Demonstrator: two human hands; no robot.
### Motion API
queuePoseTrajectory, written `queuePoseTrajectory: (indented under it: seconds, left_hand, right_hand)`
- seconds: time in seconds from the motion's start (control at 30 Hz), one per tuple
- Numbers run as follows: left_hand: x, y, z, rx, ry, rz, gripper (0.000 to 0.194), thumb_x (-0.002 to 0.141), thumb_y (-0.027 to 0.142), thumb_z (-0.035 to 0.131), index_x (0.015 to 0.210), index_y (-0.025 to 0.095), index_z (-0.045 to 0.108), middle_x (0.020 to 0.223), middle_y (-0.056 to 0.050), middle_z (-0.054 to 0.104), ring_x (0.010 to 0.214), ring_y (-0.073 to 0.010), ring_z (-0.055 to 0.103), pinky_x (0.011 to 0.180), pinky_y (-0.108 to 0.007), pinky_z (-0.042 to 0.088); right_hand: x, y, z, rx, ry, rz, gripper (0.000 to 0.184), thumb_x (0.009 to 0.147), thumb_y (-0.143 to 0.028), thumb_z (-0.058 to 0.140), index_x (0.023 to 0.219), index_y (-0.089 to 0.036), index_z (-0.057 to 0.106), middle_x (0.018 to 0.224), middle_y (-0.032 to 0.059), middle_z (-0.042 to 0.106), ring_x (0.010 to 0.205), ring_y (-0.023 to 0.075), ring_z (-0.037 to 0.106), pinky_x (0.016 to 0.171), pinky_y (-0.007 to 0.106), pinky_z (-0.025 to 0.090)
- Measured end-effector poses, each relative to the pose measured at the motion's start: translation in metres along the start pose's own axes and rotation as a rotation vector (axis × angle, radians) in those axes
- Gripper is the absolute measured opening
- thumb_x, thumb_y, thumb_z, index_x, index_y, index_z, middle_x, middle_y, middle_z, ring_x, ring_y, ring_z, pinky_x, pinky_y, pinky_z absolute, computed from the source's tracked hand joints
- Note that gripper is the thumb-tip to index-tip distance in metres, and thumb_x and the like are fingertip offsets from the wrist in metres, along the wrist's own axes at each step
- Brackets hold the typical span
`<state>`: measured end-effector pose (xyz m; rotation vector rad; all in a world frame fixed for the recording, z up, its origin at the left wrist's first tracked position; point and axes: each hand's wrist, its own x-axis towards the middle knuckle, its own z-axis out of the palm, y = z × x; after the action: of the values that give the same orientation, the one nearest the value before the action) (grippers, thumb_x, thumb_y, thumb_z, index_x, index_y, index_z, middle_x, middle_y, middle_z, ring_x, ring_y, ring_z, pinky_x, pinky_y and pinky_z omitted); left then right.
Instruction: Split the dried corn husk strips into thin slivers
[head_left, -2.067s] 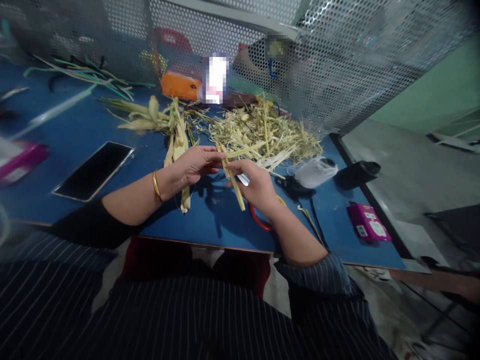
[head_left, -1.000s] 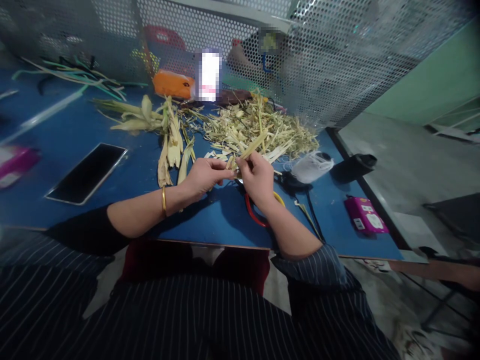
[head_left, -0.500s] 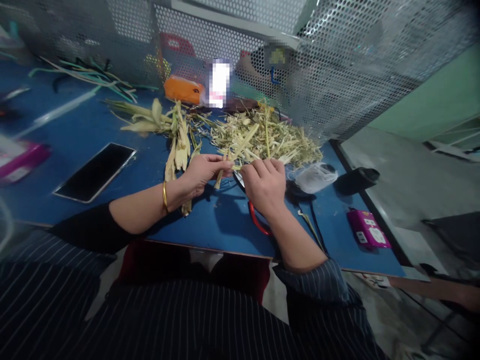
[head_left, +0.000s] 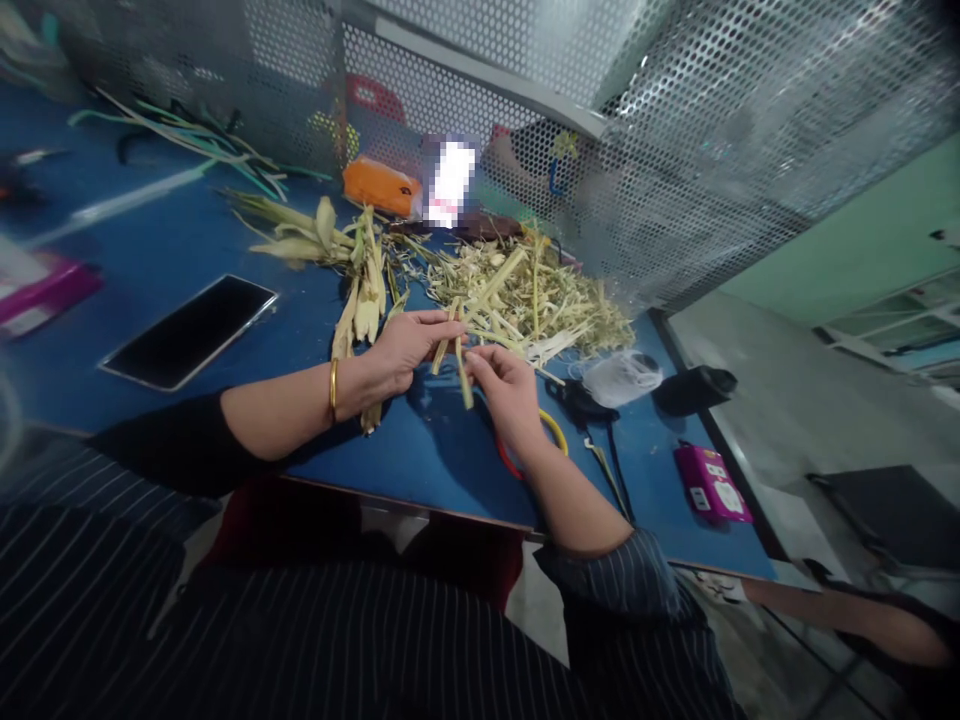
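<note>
Pale, dry husk strips (head_left: pixel 463 385) are pinched between the thumb and fingers of my left hand (head_left: pixel 397 352), which wears a gold bangle. My right hand (head_left: pixel 511 395) is closed, its thumb and fingertips meeting the edge of one strip that hangs down between the hands. A bundle of longer husks (head_left: pixel 367 300) lies under and behind my left wrist. Beyond both hands spreads a heap of shredded husk (head_left: pixel 547 290). Scissors with a yellow and red handle (head_left: pixel 556 430) lie partly hidden beneath my right hand.
A phone (head_left: pixel 187 330) lies left on the blue table (head_left: pixel 420 475). To the right are a clear plastic bag (head_left: pixel 619 377), a black cylinder (head_left: pixel 694 390) and a magenta pack (head_left: pixel 712 483). Behind stand an orange pack (head_left: pixel 381 186) and a perforated metal screen (head_left: pixel 480 80). Another person's arm (head_left: pixel 817 610) shows lower right.
My right hand has turned and drawn down, its fingers now beside the hanging strip. More of the scissors' handle shows. The view has tilted slightly; my left hand keeps its hold.
</note>
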<state>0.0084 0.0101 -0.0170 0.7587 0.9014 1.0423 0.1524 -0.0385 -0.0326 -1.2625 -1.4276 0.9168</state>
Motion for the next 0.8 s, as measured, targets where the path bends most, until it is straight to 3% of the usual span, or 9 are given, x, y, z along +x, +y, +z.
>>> queuePoseTrajectory:
  seconds: [0.07, 0.13, 0.27, 0.4, 0.53, 0.63, 0.8]
  left_hand:
    - [-0.001, 0.001, 0.0, 0.023, -0.017, 0.022, 0.012, 0.067, 0.015, 0.079, 0.075, 0.014, 0.071, 0.068, -0.002, 0.068, 0.056, -0.0096, 0.061, 0.054, -0.023, 0.051]
    - [-0.002, 0.001, 0.001, 0.062, -0.06, 0.044, 0.008, 0.07, 0.015, 0.078, 0.075, 0.014, 0.073, 0.071, -0.003, 0.069, 0.058, -0.0093, 0.062, 0.057, -0.022, 0.051]
    - [-0.005, -0.002, 0.003, 0.158, -0.084, 0.074, 0.005, 0.076, 0.012, 0.071, 0.074, 0.015, 0.074, 0.074, -0.003, 0.07, 0.059, -0.0058, 0.06, 0.059, -0.019, 0.05]
    - [-0.006, -0.002, 0.003, 0.227, -0.071, 0.1, 0.009, 0.08, 0.012, 0.066, 0.08, 0.016, 0.074, 0.073, -0.002, 0.069, 0.057, -0.0055, 0.06, 0.058, -0.019, 0.05]
    - [-0.006, -0.001, 0.004, 0.2, -0.092, 0.084, 0.012, 0.084, 0.005, 0.059, 0.088, 0.014, 0.066, 0.074, -0.001, 0.067, 0.058, -0.0096, 0.066, 0.061, -0.025, 0.055]
    - [-0.004, -0.002, 0.003, 0.184, -0.069, 0.117, 0.015, 0.082, 0.004, 0.062, 0.089, 0.016, 0.057, 0.069, 0.002, 0.062, 0.055, -0.0123, 0.067, 0.06, -0.029, 0.056]
    - [-0.001, -0.005, 0.001, 0.289, -0.059, 0.217, 0.013, 0.081, 0.005, 0.065, 0.083, 0.014, 0.055, 0.068, 0.0, 0.062, 0.055, -0.012, 0.066, 0.056, -0.026, 0.054]
  right_hand:
    - [0.005, 0.0, -0.002, 0.301, 0.044, 0.184, 0.025, 0.079, -0.043, 0.067, 0.075, -0.019, 0.061, 0.065, -0.0032, 0.057, 0.053, 0.0085, 0.049, 0.055, 0.024, 0.04]
    - [0.009, 0.001, -0.006, 0.488, 0.123, 0.265, 0.028, 0.072, -0.044, 0.074, 0.076, -0.019, 0.061, 0.067, -0.0045, 0.057, 0.051, 0.0062, 0.049, 0.052, 0.023, 0.04]
    - [0.013, 0.004, -0.011, 0.566, 0.263, 0.199, 0.025, 0.071, -0.04, 0.076, 0.082, -0.02, 0.065, 0.066, -0.0059, 0.054, 0.05, 0.0044, 0.046, 0.052, 0.021, 0.04]
    - [0.007, -0.002, -0.012, 0.355, 0.309, -0.151, 0.017, 0.085, -0.038, 0.064, 0.083, -0.021, 0.067, 0.078, -0.0017, 0.061, 0.061, 0.0072, 0.052, 0.063, 0.024, 0.043]
    - [-0.002, -0.013, -0.016, -0.081, 0.177, -0.374, 0.023, 0.093, -0.035, 0.053, 0.078, -0.022, 0.064, 0.073, -0.0002, 0.058, 0.069, 0.0124, 0.054, 0.07, 0.029, 0.042]
    - [-0.001, -0.016, -0.021, -0.326, 0.074, -0.364, 0.03, 0.093, -0.032, 0.05, 0.066, -0.021, 0.057, 0.069, 0.0, 0.051, 0.072, 0.0144, 0.05, 0.07, 0.03, 0.038]
    - [0.005, -0.014, -0.025, -0.386, -0.077, -0.174, 0.033, 0.089, -0.028, 0.05, 0.057, -0.019, 0.053, 0.063, -0.0018, 0.046, 0.065, 0.0126, 0.046, 0.067, 0.029, 0.034]
